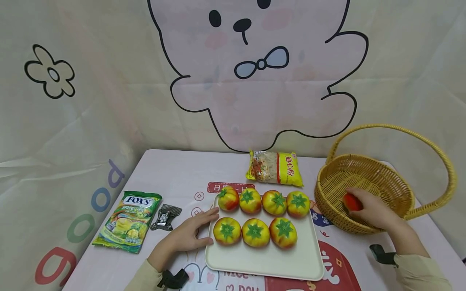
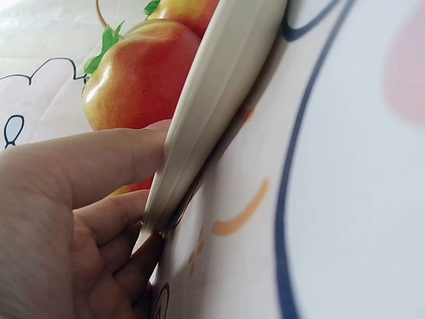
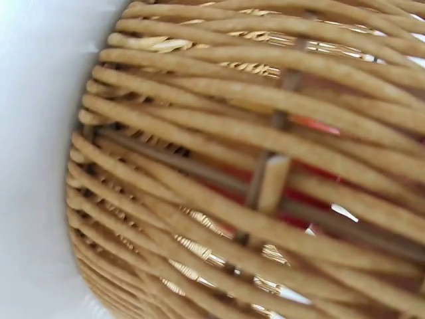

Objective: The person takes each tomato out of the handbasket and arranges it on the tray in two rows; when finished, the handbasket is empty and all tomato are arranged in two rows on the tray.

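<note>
My left hand [image 1: 189, 232] rests at the left edge of a cream tray [image 1: 269, 264], its fingers and thumb touching the rim. In the left wrist view, the thumb lies against the tray's side wall [image 2: 216, 86], close to a glossy fruit [image 2: 136, 73]. Several yellow-and-red, tomato-like fruits [image 1: 256, 233] with green leafy tops sit in two rows on the tray. Inside the wicker basket [image 1: 327, 202], my right hand [image 1: 376, 208] holds a red fruit [image 1: 352, 202], partly covered by the fingers. The right wrist view is filled by basket weave [image 3: 199, 133], with red showing through gaps.
A yellow bag of pasta [image 1: 274, 167] lies behind the tray. To the left are a green FOX'S candy bag [image 1: 127, 222] and a small black packet [image 1: 166, 217]. The basket's tall handle [image 1: 400, 128] arches over its opening. A printed cloth wall stands behind the table.
</note>
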Demonstrator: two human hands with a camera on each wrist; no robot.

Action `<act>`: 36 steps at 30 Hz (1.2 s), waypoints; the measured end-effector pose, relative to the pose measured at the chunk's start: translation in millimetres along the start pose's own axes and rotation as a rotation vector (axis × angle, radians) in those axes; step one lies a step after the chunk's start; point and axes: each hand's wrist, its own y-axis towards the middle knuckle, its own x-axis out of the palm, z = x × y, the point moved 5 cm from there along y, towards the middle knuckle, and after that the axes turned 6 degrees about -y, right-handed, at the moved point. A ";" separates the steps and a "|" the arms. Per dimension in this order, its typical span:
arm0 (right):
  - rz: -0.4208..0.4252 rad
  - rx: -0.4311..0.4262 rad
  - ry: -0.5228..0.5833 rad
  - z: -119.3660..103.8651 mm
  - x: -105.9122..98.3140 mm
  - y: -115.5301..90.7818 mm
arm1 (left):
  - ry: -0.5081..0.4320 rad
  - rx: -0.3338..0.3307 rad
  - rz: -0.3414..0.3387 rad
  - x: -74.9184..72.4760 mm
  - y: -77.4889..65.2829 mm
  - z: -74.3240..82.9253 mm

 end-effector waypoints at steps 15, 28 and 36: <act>-0.015 0.017 -0.094 6.6 3.3 4.1 | -0.002 -0.003 -0.002 0.3 0.0 0.5; 0.145 0.042 0.054 1.9 -18.5 -5.1 | 0.007 -0.013 -0.004 0.1 -0.6 0.2; 0.202 0.000 0.212 -9.5 -30.3 -15.6 | 0.007 -0.011 -0.005 0.3 -0.7 -0.5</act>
